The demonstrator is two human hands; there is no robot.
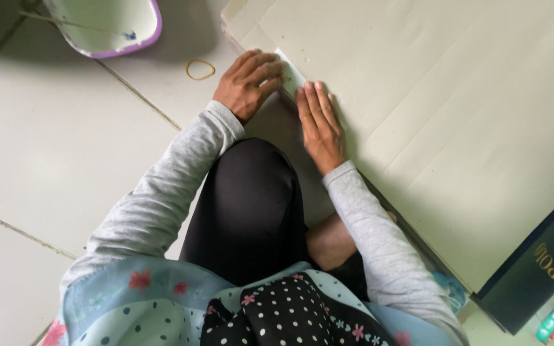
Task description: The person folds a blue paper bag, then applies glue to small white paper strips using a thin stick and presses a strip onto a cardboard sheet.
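I sit on a tiled floor with one knee raised, in grey sleeves and black trousers. My left hand [249, 82] rests with curled fingers on a small pale paper piece [292, 74] at the edge of a large beige cardboard sheet [456, 115]. My right hand [320, 125] lies flat, fingers together, on the cardboard right beside that paper, its fingertips touching the paper's edge. Whether either hand grips the paper is not clear.
A yellow rubber band [200, 69] lies on the white floor tiles [52, 141] left of my hands. A white basin with a purple rim [107, 29] stands at the top left. A dark box [540, 263] sits at the lower right, next to a small green packet [551, 322].
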